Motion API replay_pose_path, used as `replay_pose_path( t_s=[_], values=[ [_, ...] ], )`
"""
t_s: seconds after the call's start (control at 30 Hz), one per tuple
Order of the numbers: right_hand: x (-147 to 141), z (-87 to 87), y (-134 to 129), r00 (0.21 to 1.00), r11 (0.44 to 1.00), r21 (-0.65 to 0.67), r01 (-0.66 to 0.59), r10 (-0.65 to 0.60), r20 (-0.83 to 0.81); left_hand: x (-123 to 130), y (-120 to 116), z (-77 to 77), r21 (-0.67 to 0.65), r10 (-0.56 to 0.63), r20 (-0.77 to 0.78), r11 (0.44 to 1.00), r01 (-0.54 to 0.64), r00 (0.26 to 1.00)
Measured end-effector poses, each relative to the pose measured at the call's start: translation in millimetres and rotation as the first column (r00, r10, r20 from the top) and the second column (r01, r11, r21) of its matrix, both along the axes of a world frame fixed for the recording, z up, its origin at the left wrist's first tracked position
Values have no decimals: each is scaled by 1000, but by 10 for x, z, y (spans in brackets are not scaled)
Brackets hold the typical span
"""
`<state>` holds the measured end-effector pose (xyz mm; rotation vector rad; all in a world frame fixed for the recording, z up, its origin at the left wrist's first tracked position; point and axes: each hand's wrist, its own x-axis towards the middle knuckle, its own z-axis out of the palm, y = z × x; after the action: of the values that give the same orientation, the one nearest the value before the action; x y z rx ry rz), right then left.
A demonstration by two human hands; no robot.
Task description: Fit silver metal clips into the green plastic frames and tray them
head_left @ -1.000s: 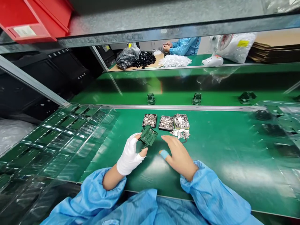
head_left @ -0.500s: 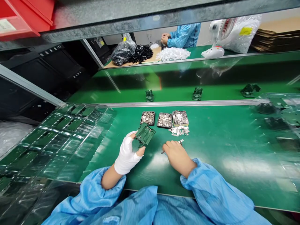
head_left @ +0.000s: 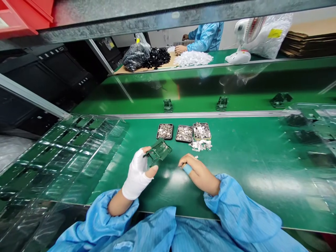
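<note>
Part (head_left: 160, 151), green, mid-frame over tabletop (head_left: 249, 154) | long axis slants up rightward | left hand (head_left: 137, 176): gripping its left side, nearer | right hand (head_left: 200, 172): apart, lower right of it, fingers curled, contents cannot tell

red bin (head_left: 23, 19): cut off top-left | right fingers (head_left: 184, 160): grip unclear | metal bits (head_left: 184, 133): too small to identify

left hand (head_left: 139, 173) in white fingerless glove (head_left: 133, 182), gripping; right hand (head_left: 201, 174) with blue band (head_left: 187, 169) round thumb, fingers curled.
</note>
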<state>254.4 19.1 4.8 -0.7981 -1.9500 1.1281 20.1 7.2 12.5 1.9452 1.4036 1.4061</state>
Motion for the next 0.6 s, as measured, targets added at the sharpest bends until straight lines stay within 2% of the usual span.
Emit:
replay_pose_path(
  t_s=[0.07, 0.13, 0.23, 0.3, 0.37, 0.47, 0.53, 0.6],
  values=[
    [-3, 8, 11, 1000, 999, -35, 13, -13, 14, 15, -17, -9, -92, -56, 253, 992, 81, 966],
    [-8, 3, 10, 997, 999, -54, 1, 3, 73, 44, -33, 20, -123, -76, 433, 982, 143, 898],
    [-33, -47, -8, 973, 999, -33, -32, 39, 229, 49, 13, 123, -135, -84, 543, 973, 186, 835],
    [-64, -98, -25, 919, 998, 9, -62, 53, 391, -33, 182, 199, -157, -66, 547, 971, 180, 835],
    [-103, -139, -40, 838, 993, 53, -108, 62, 542, -205, 512, 248, -197, 1, 520, 973, 119, 854],
    [-150, -149, -53, 752, 985, 85, -154, 61, 657, -554, 1228, 242, -272, 208, 431, 958, -93, 878],
    [-155, -128, -52, 724, 987, 86, -138, 42, 688, -738, 1692, 214, -237, 315, 310, 939, -248, 897],
    [-138, -105, -45, 711, 992, 79, -100, 15, 703, -806, 2009, 203, -166, 393, 227, 917, -362, 891]
  ],
)
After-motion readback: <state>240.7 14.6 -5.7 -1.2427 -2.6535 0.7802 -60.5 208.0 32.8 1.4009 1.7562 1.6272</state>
